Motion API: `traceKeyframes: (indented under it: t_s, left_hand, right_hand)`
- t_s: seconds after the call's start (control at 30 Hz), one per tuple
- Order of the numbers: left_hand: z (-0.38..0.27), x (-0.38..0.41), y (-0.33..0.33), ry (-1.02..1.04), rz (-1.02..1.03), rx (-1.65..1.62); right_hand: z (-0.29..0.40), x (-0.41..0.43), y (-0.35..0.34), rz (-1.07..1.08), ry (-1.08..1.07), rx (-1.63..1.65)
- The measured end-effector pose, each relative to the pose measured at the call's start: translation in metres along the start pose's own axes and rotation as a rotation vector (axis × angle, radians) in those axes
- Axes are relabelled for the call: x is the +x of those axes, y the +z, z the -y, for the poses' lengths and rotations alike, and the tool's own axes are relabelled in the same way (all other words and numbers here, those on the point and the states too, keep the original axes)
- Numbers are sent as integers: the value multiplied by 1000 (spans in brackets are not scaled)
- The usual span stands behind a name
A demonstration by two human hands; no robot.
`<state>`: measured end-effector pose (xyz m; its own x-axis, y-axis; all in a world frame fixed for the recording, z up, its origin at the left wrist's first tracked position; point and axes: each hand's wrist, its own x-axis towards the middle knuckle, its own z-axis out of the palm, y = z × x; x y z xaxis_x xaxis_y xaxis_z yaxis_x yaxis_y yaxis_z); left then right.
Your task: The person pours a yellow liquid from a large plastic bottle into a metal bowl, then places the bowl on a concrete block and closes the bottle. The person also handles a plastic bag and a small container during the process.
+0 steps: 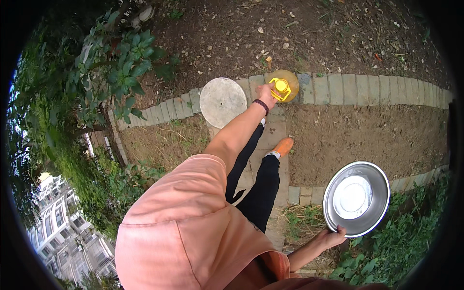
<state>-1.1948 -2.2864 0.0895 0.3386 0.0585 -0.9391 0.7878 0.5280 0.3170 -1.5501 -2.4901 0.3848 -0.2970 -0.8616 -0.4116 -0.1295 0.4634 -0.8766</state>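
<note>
My left hand (pixel 267 95), with a dark beaded bracelet at the wrist, reaches forward and grips the yellow collar handle of a translucent yellow plastic jug (pixel 293 79). A yellow screw cap (pixel 280 85) sits on top of it. The jug is seen from above over the brick edging; I cannot tell whether it rests there. Out to the side, my right hand (pixel 333 238) holds a round stainless steel basin (pixel 377 203) by its rim, thumb on the inner side. The basin is tilted, with no contents visible. Left of the jug is a round pale stone slab (pixel 222 103).
A curved brick border (pixel 362 88) crosses ahead, with leaf-strewn soil (pixel 326 43) beyond. My orange shoe (pixel 283 146) is on a paved path (pixel 270 139). Leafy shrubs (pixel 127 72) crowd the left; green plants (pixel 406 232) grow below the basin. Buildings (pixel 69 224) show at lower left.
</note>
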Motion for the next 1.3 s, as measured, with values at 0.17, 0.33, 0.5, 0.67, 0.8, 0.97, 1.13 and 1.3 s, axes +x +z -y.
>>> traceKeyframes:
  t_s: [0.17,0.33,0.5,0.67,0.8,0.97,1.13,1.3]
  left_hand:
    - [-76,-42,22,27,-126,213]
    - [-160,-30,7,-121,54,237]
    - [-244,-30,16,84,42,342]
    - [-299,10,6,304,-166,318]
    - [-345,44,0,376,-138,411]
    - [-394,158,-30,601,-284,734]
    - [-410,124,-30,573,-269,648]
    - [-387,109,-38,601,-202,577]
  right_hand:
    - [20,-10,16,58,25,-25]
    - [48,-49,73,88,-26,-76]
    - [48,-66,119,184,13,-52]
    - [41,-94,158,185,52,-104]
    - [29,-99,181,193,54,-188]
    - [5,-109,207,237,79,-225]
    - [-7,-115,222,269,134,-180]
    - [4,-129,224,262,113,-212]
